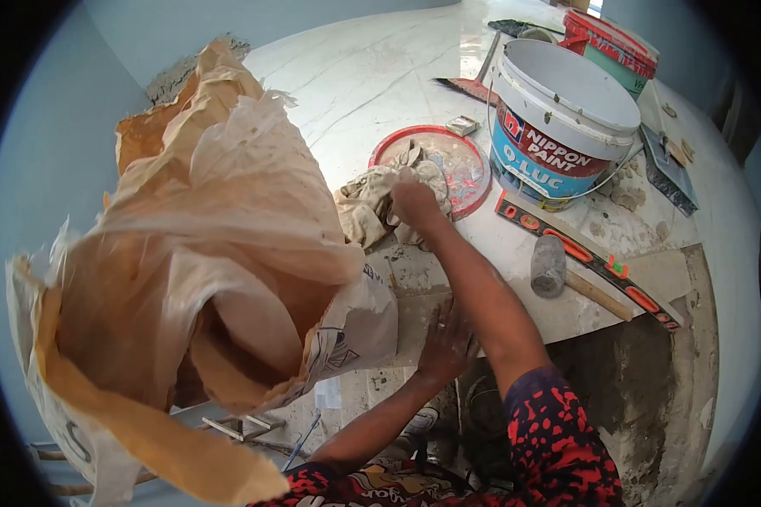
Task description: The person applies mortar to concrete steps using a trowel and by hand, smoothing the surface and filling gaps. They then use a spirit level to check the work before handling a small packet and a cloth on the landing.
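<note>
My right hand (415, 201) is closed on a crumpled, dirty cream rag (365, 207). The rag lies on the pale floor, partly over a red-rimmed round lid (473, 182) smeared with dried mortar. Lower down, my left hand (446, 342) lies flat with its fingers stretched out, against the front of the step. It holds nothing. Close by on the left stands a large torn paper sack (228, 203), its brown inner layers gaping open. What the sack contains is hidden.
A Nippon Paint bucket (558, 127) stands beyond the lid, with a red-rimmed bucket (621, 55) behind it. A spirit level (579, 253) and a rubber mallet (550, 269) lie right of my arm. A small box (462, 126), broom (473, 88) and trowel (670, 173) are farther off.
</note>
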A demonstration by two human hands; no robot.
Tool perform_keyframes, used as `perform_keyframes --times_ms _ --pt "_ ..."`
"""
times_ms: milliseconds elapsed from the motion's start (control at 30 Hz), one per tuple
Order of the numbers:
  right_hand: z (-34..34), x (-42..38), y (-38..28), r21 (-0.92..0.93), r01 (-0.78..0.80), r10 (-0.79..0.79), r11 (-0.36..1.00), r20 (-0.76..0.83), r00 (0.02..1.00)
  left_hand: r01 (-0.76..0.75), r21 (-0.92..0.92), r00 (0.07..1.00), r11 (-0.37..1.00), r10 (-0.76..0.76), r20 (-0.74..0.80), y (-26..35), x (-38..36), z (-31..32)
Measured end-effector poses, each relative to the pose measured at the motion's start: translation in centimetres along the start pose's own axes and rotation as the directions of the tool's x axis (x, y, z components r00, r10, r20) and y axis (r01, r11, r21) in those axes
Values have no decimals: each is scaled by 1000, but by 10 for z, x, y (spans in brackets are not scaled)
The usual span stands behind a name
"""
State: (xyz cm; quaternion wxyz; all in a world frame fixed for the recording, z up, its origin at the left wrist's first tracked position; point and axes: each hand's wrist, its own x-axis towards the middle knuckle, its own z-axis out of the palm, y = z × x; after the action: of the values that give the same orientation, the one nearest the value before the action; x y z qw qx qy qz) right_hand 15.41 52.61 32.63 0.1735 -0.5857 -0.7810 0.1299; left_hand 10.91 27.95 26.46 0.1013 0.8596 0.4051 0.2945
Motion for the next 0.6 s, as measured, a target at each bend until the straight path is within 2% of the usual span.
perform_keyframes --times_ms 33,67,133,167,200,233,267,333,467,533,600 --pt "4 14 9 132 70 -31 989 -277 960 3 1 1000 1000 -3 5 0 2 -1" --pt "10 23 19 235 172 -23 957 -527 849 14 10 1000 1000 -14 -6 2 3 0" --pt "-69 7 -6 535 154 245 830 -600 762 45 14 999 999 -45 -12 6 5 -1" --pt "-102 8 -1 606 151 307 781 -583 752 48 20 999 999 -47 -15 7 7 -2" --pt "-130 5 1 540 181 334 822 -715 614 51 26 999 998 -51 -20 7 7 -3" --pt "-164 -4 -1 670 264 415 694 -671 614 64 24 998 998 -64 -19 7 7 -2" --pt "-188 -5 1 809 458 508 368 -587 630 60 29 998 998 -59 -31 8 7 -1" --pt "-226 -15 7 784 597 443 170 -602 664 55 42 997 998 -53 -53 7 8 -1" --pt "-254 -31 9 746 610 375 267 -663 647 42 51 997 998 -39 -66 9 8 -2" --pt "-253 -34 6 786 610 386 107 -598 703 44 51 997 998 -41 -69 11 8 -2" --pt "-249 -31 12 783 602 365 156 -612 701 57 42 997 997 -55 -54 11 8 -3"
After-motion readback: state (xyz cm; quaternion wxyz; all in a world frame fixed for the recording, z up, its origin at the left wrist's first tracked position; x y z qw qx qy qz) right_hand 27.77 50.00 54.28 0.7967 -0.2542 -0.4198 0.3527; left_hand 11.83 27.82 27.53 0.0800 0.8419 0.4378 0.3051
